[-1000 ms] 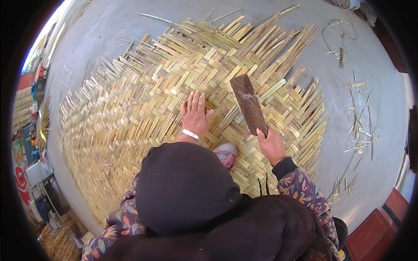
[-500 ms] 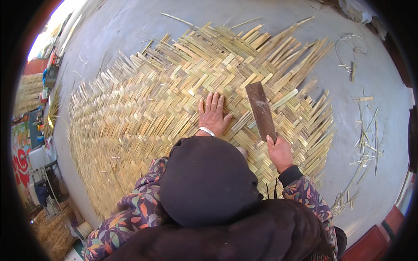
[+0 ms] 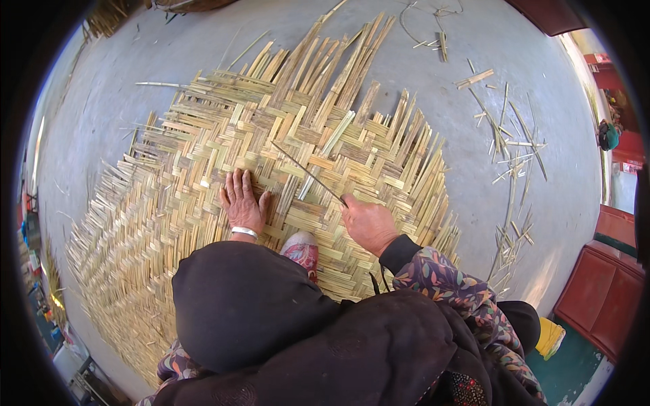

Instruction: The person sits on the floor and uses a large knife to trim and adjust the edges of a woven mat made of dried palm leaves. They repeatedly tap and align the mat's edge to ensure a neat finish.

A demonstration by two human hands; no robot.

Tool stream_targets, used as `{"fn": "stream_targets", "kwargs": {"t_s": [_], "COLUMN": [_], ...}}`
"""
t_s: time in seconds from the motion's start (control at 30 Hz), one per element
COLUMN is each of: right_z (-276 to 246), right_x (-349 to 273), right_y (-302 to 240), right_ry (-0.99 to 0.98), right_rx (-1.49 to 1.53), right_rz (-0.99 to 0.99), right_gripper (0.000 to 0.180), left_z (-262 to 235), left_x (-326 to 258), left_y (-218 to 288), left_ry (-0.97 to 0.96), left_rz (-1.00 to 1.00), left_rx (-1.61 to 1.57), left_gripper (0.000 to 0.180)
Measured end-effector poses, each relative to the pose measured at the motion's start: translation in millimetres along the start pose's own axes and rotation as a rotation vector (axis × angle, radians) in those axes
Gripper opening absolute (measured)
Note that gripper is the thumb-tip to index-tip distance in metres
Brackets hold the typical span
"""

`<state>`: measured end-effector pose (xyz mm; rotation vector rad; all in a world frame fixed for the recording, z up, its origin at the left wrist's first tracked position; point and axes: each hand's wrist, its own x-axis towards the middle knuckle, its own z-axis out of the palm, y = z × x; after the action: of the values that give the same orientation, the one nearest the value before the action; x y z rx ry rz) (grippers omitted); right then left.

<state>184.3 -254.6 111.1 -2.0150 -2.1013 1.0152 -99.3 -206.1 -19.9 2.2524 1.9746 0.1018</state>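
Note:
A large herringbone mat of split straw-coloured strips lies on the floor before me. My left hand, with a pale band at the wrist, rests flat on the weave, fingers stretched out. To its right, my right hand is closed round one end of a long, flat brown blade. The blade is edge-on, pointing up and left over the mat; whether it touches the strips I cannot tell. A patterned red shoe stands on the mat between my hands.
Loose strip ends fan out along the mat's far and right edges. Cut offcuts litter the grey floor to the right. A dark red padded seat stands at the lower right. Dark cloth covers the near middle.
My view has swung to the right, so the mat sits further left. The blade has turned from showing its broad face to edge-on and tilts more to the left. My left hand stays flat.

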Motion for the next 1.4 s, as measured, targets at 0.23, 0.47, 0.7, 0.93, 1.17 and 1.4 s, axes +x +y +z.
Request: {"fn": "stream_targets", "kwargs": {"t_s": [0.23,0.47,0.7,0.93,1.17,1.4], "right_z": [0,3,20,28,28,27], "right_x": [-7,-12,-17,-18,-16,-16], "right_y": [9,21,44,54,58,58], "right_ry": [-0.025,-0.019,0.065,0.098,0.121,0.123], "right_rx": [-0.074,0.042,0.267,0.293,0.369,0.370], "right_rz": [0.056,0.114,0.264,0.313,0.291,0.308], "right_gripper": [0.021,0.021,0.029,0.035,0.037,0.037], "left_z": [-13,-19,-42,-23,-18,-30], "left_x": [12,39,121,153,157,163], "left_y": [18,48,90,115,114,121], "left_ry": [0.054,0.047,-0.139,-0.138,-0.155,-0.153], "left_rz": [-0.067,-0.029,0.293,0.301,0.281,0.212], "left_rx": [-0.043,0.018,-0.089,-0.152,-0.189,-0.253], "left_gripper": [0.073,0.067,0.065,0.040,0.037,0.039]}}
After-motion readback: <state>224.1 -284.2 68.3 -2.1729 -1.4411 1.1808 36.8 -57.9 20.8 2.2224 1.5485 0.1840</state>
